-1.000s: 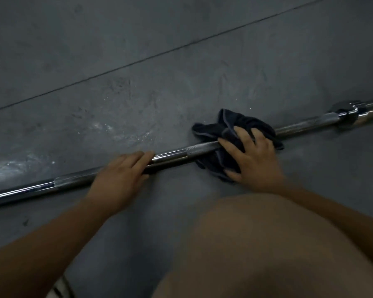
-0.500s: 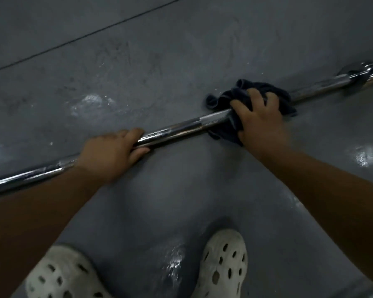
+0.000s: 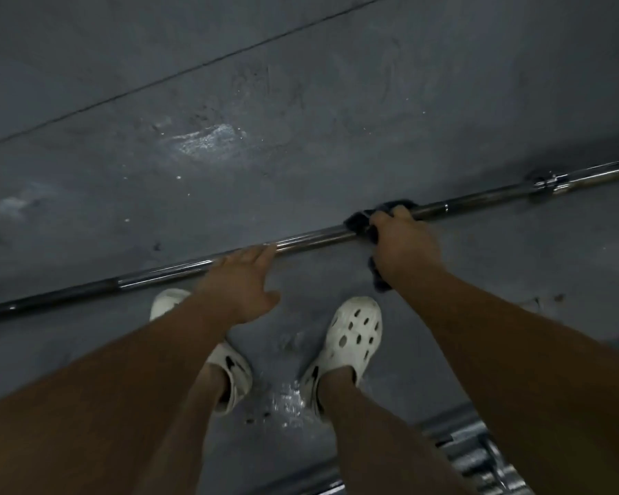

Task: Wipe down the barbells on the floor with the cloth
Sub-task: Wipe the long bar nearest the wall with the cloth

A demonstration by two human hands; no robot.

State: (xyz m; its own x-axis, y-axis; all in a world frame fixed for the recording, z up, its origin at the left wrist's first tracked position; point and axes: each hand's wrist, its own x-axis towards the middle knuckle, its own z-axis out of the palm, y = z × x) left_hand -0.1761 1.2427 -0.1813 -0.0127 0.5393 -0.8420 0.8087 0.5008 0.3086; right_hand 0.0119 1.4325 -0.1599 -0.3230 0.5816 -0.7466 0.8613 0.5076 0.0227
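The barbell [image 3: 311, 239] is lying on the floor [image 3: 301, 137], running as a thin round steel rod from the lower left edge of the frame up to the right edge. Its shaft is shining smooth and chrome-bright in the middle and turning duller and darker toward the left end. A thicker polished collar [image 3: 547, 182] is sitting on it at the upper right.

The cloth [image 3: 357, 221] is dark, soft and crumpled, bunching round the bar right of centre, with one end showing below the hand. The right hand [image 3: 404, 244] is clenching the cloth against the bar, fingers curling over the top of the shaft, back of the hand up, arm reaching in straight from the lower right.

The left hand [image 3: 240, 280] is lying released. Its fingers [image 3: 265, 250] are stretching straight and close together, with their tips resting on the bar left of centre. The thumb is spreading sideways off the metal, and the forearm is coming in from the lower left.

The floor is looking matt grey and scuffed, with a pale glossy patch above centre and a thin dark seam slanting across the upper left. White clogs [image 3: 351, 337] with oval holes are standing below the bar, the left one partly hiding behind the forearm. In the lower right corner, shiny ribbed metal parts [image 3: 479, 455] are showing, too blurred to identify.
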